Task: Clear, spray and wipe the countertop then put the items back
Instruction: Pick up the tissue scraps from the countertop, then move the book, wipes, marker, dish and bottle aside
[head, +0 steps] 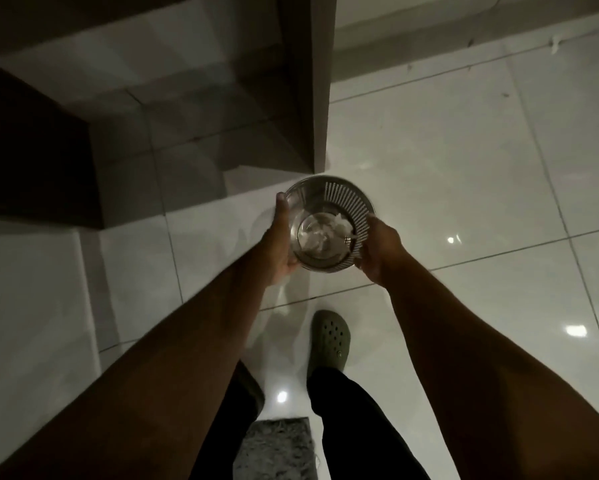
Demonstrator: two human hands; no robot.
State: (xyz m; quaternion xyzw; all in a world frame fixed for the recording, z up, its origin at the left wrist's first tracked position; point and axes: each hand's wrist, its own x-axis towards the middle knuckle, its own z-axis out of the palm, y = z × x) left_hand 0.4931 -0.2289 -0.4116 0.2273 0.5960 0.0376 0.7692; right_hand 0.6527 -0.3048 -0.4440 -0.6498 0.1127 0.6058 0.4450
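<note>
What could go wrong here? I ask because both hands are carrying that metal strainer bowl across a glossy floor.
The strainer bowl is held only at its rim by the left hand and right hand; it could tip and spill the white scraps. The glossy tiles may be slippery. The rug underfoot could trip.

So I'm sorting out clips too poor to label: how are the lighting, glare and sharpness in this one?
Head view: dim overall, the cabinet nearly black; small bright glare spots on the glossy floor tiles; the metal strainer bowl and both hands (left hand, right hand) slightly motion-blurred; wide-angle bending of tile lines toward the edges.
</note>
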